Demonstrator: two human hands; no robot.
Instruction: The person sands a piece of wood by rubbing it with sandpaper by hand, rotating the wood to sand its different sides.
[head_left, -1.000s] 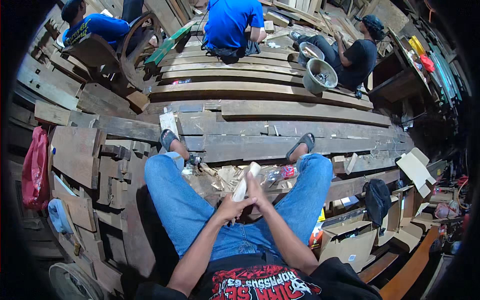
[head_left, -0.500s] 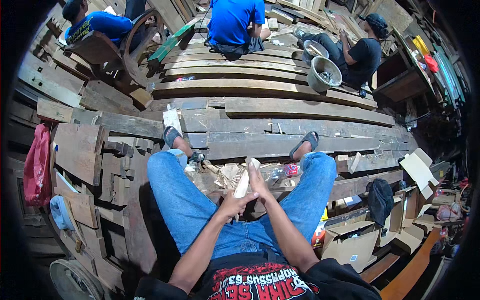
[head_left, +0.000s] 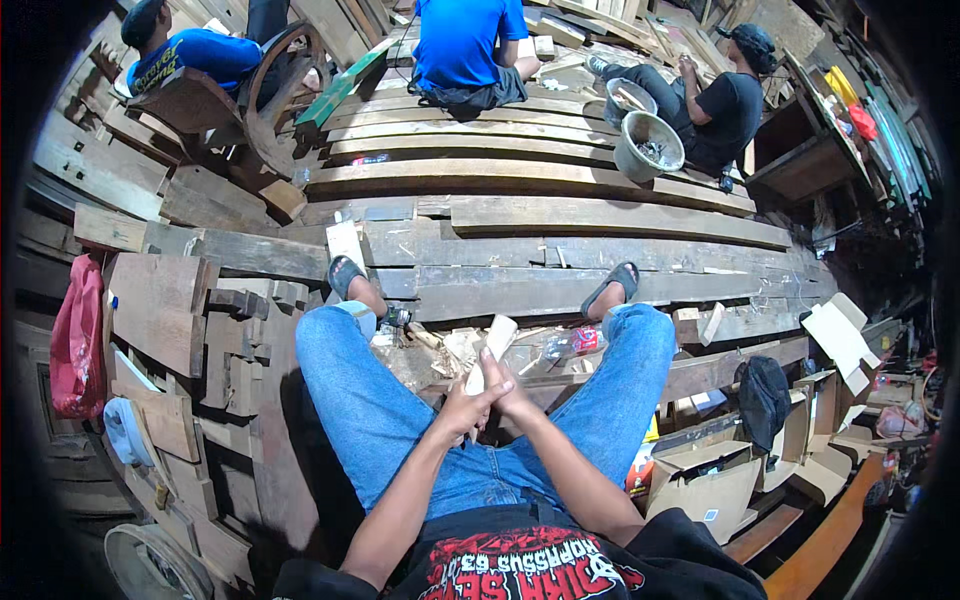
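Between my thighs, both hands are closed on a pale, elongated wooden piece [head_left: 500, 335], held at a slant with its wider end pointing away from me. My left hand [head_left: 465, 408] wraps round its lower part. My right hand [head_left: 505, 390] lies along its right side just above, touching my left hand. Light wood scraps [head_left: 450, 355] lie on the boards beyond, beside a crushed plastic bottle [head_left: 575, 342].
Three other people sit ahead [head_left: 460, 50], [head_left: 200, 65], [head_left: 725, 110] among stacked planks [head_left: 620, 222]. Two buckets [head_left: 652, 150] stand near the right one. Cardboard boxes [head_left: 700, 485] lie at my right; wooden offcuts [head_left: 160, 320] and a red bag [head_left: 78, 340] at my left.
My right hand has slid a little down the wooden piece toward my left hand, leaving more of its far end showing. The surroundings shifted slightly with my head.
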